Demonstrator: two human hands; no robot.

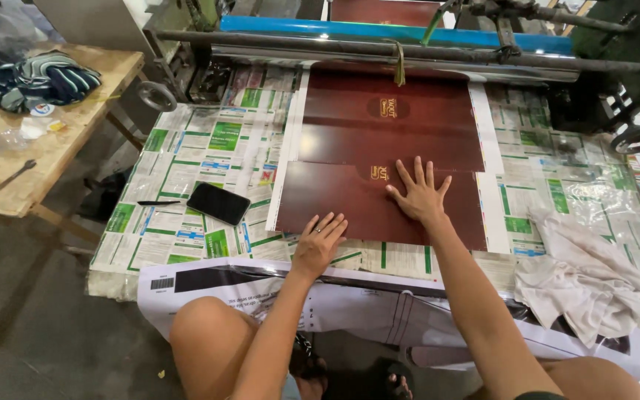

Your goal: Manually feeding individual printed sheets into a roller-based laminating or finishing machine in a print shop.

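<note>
The table [187, 185] is covered with printed green-and-white paper sheets. On it lie dark red glossy sheets [379, 141] in the middle, overlapping, a black phone [218, 203] to their left with a black pen [158, 202] just beside it, and a crumpled pale cloth [579, 274] at the right.

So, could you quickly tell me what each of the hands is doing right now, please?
Left hand: open, flat on the near edge of the dark red sheet, holding nothing.
Right hand: open, fingers spread, pressed on the same sheet.
</note>
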